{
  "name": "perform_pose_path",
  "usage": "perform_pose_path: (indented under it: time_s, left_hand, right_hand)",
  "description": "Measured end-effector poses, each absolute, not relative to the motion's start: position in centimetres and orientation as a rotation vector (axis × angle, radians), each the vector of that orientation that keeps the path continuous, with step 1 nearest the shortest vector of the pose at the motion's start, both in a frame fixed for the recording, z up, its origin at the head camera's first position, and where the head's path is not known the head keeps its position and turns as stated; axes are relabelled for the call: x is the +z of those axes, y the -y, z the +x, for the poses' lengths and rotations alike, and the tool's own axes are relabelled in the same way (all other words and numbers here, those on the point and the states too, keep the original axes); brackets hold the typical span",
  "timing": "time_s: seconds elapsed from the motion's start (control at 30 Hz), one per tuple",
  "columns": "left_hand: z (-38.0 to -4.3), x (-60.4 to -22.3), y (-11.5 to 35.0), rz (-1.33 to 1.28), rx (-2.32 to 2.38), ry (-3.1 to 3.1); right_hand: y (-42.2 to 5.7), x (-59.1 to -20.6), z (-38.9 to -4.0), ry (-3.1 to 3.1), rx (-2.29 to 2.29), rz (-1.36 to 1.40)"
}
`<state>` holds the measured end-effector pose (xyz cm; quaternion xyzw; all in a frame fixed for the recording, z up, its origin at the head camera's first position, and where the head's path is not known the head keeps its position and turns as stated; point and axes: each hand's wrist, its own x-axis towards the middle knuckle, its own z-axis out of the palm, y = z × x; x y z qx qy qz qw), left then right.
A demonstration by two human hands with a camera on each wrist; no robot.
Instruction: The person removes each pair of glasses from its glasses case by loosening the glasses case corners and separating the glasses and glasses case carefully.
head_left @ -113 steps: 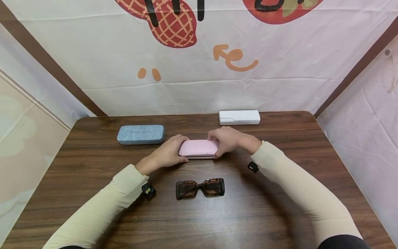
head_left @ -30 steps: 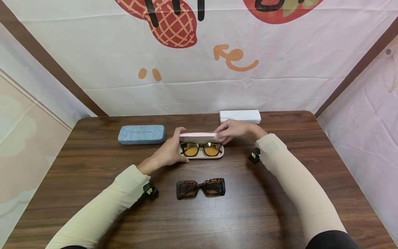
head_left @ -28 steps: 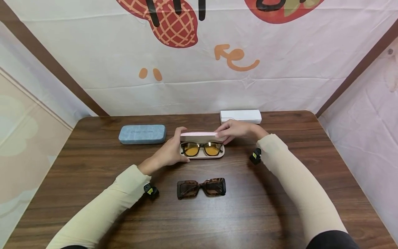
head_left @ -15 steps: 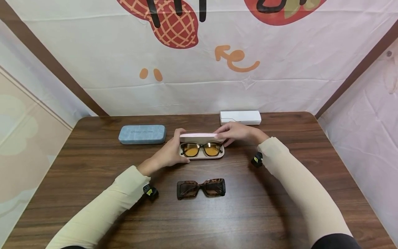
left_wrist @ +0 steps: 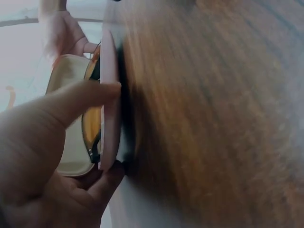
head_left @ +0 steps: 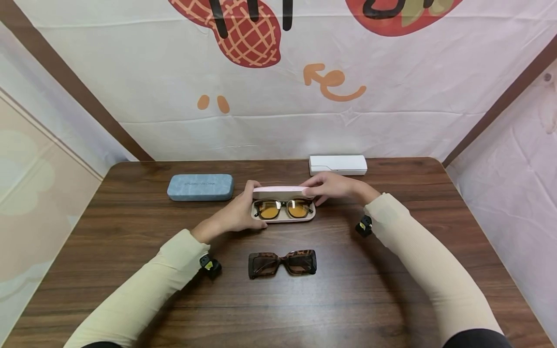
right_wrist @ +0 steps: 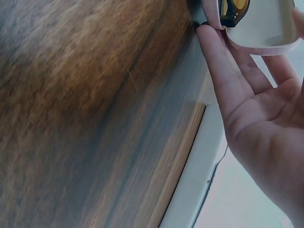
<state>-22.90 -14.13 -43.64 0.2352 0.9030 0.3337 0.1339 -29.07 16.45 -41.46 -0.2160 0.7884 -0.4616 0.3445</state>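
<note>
A pink glasses case [head_left: 285, 221] stands open on the wooden table, its lid [head_left: 280, 189] tilted up at the back. Inside lie dark-framed glasses with yellow lenses [head_left: 270, 209]. My left hand [head_left: 235, 213] grips the case's left end, and the left wrist view shows the thumb across the front wall of the base [left_wrist: 111, 128]. At the other end my right hand [head_left: 334, 187] holds the lid's right corner between thumb and fingers; in the right wrist view its fingers [right_wrist: 228, 71] reach behind and under the lid. Tortoiseshell sunglasses [head_left: 264, 265] lie folded in front of the case.
A blue glasses case [head_left: 200, 187] lies closed to the back left. Near the table's rear edge is a white case [head_left: 338, 165], just behind the right hand. A printed cloth wall [head_left: 278, 130] rises directly behind the table [head_left: 283, 314].
The pink case was closed between both hands; its lid has since been raised, revealing the yellow-lensed glasses. Over the last second the right hand has dipped slightly. The sunglasses stay put.
</note>
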Motion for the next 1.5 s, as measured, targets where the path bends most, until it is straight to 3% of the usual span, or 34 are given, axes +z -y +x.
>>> perform_pose_path:
  time_s: [1.23,1.5]
  left_hand:
    - [-23.1,-43.0,14.3,0.685,1.012,-2.526]
    - [-23.3,-43.1,14.3,0.673,1.0,-2.524]
  right_hand:
    - [-15.8,-40.9,-27.7,-2.264,-0.998,-0.695]
    - [-15.3,-40.7,-26.7,-2.478,-0.855,-0.836]
